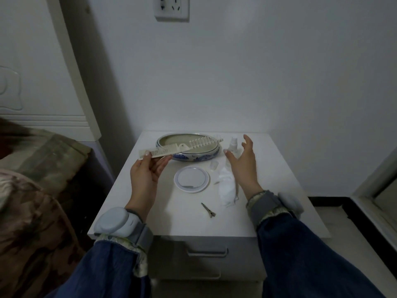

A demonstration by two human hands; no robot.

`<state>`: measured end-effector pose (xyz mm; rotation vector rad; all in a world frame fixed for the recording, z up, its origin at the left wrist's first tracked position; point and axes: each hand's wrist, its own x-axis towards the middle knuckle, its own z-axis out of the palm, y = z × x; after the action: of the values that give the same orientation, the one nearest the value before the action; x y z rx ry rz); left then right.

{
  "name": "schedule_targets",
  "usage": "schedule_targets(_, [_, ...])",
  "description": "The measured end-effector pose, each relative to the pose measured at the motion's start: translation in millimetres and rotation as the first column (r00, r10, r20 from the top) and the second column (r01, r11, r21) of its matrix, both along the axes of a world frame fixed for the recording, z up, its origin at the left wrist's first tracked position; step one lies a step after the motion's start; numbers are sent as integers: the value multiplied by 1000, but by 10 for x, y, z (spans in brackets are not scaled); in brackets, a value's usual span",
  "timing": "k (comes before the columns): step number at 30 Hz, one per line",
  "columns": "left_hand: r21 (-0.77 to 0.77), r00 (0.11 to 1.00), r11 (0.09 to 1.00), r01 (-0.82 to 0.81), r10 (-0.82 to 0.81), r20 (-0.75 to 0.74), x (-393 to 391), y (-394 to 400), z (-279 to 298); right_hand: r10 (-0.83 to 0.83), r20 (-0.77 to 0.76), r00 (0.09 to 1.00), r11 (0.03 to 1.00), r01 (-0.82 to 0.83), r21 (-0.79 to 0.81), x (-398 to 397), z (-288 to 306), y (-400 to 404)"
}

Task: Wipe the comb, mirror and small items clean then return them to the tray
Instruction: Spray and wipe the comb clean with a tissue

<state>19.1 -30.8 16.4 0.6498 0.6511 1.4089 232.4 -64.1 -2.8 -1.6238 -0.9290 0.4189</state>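
Observation:
My left hand pinches one end of a long cream comb, which stretches right across the blue-and-white oval tray at the back of the nightstand. My right hand hovers open, fingers spread, just right of the tray, close to a small clear spray bottle. A round white mirror lies flat in the middle. A crumpled white wipe lies to its right, partly under my right hand. A metal hair clip rests nearer the front edge. A small clear cap sits beside the wipe.
The white nightstand has a drawer with a handle below. A bed with a brown patterned blanket borders it on the left. The wall stands close behind, with a socket above.

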Motion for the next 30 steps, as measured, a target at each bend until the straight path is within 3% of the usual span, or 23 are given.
schedule_targets(5, [-14, 1000, 1000, -3, 3, 14, 23, 26, -1, 26, 23, 999, 995, -23, -95, 24, -54, 37])
schedule_targets(9, [-4, 1000, 1000, 17, -17, -3, 61, -3, 18, 6, 0, 1000, 1000, -6, -20, 3, 5, -14])
schedule_targets(14, [-3, 1000, 1000, 10, -10, 14, 37, -6, 13, 66, -306, 950, 983, -10, 181, 28, 189, -107])
schedule_targets(17, [-8, 1000, 1000, 26, -26, 11, 52, -10, 15, 133, -521, 843, 975, -18, 220, 82, 211, -210])
schedule_targets(19, [-8, 1000, 999, 31, -31, 6, 60, -17, 23, 253, -607, 754, 959, -111, 261, 106, 225, -258])
schedule_targets(23, [-22, 999, 999, 34, -34, 30, 93, -21, 40, 441, -591, 675, 897, -297, 328, 120, 300, -344])
schedule_targets(30, [-30, 998, 998, 62, -61, 30, 152, -11, 4, 420, -520, 744, 906, -306, 294, 60, 377, -430])
